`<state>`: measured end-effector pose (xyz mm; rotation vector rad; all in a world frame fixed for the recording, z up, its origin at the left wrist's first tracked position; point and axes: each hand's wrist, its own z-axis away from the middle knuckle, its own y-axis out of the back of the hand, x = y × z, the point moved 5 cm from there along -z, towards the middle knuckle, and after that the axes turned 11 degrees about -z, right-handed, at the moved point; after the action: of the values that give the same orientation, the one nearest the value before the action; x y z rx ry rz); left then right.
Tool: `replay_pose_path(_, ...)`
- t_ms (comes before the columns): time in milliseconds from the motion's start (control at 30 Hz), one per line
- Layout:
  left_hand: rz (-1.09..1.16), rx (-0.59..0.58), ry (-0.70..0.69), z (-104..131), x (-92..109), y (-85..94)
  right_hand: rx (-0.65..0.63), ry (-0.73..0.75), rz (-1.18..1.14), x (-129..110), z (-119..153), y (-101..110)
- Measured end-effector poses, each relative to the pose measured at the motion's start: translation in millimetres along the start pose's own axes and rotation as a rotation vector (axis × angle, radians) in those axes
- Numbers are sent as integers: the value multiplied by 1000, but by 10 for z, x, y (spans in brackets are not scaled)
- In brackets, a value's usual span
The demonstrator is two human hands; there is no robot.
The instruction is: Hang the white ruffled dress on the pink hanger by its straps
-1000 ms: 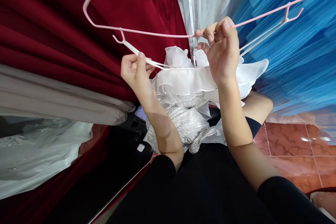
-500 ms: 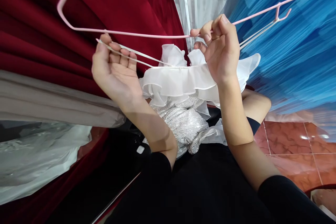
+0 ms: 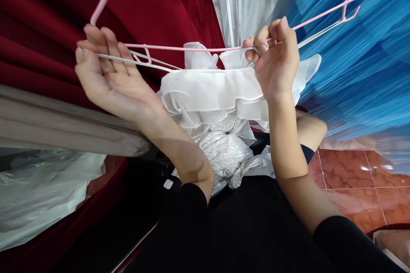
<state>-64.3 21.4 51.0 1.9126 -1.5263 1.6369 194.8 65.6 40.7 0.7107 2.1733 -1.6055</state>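
A pink clothes hanger (image 3: 198,48) spans the upper view. My right hand (image 3: 275,62) grips its lower bar, fingers curled round it. A white dress with a ruffled top (image 3: 208,87) and silver sequined body (image 3: 224,147) hangs below and rests on my lap. Its left strap (image 3: 150,64) is stretched leftward by my left hand (image 3: 112,66), pinched between thumb and forefinger, the other fingers extended. That strap runs below the hanger's left notch (image 3: 147,54). On the right, another strap (image 3: 320,33) is looped in the hook-shaped notch (image 3: 354,13).
Dark red fabric (image 3: 166,4) hangs behind on the left, blue tulle (image 3: 358,72) on the right, whitish cloth (image 3: 256,0) between them. Grey fabric (image 3: 64,115) and plastic-looking wrapping (image 3: 45,192) lie at left. Red floor tiles (image 3: 349,168) show at lower right.
My left hand has moved left and slightly up, stretching the strap farther out past the left notch. The hanger has shifted slightly right, with my right hand still gripping it.
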Motion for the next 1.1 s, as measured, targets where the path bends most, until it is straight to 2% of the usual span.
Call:
replay_pose_path(100, 38, 46, 45, -42, -185, 80, -3, 8, -2, 6, -4, -4)
replay_pose_path(233, 89, 92, 196, 49, -449, 195, 16, -57, -51, 40, -12, 26)
replay_pose_path(333, 89, 64, 312, 151, -574, 175, 6, -103, -121, 69, -24, 37)
replay_pose_path(433, 36, -79, 354, 238, -592, -22, 1, -109, -141, 98, -28, 40)
replay_pose_path(567, -28, -306, 310, 388, -443, -452, 3, -65, -78, 124, -3, 14)
replay_pose_path(633, 86, -444, 347, 491, -349, -684, 11, -26, -51, 115, 19, -11)
replay_pose_path(700, 226, -484, 367, 566, -269, -839, 15, -10, -30, 104, 40, -38)
replay_pose_path(800, 244, -374, 324, 615, -265, -935, -2, -40, -17, 104, 62, -77)
replay_pose_path(967, -13, -86, 224, 643, -410, -999, -19, -42, -31, 111, 98, -42)
replay_pose_path(1100, -122, -30, 161, 539, -374, -1017, 136, 25, 110, 43, 115, 218)
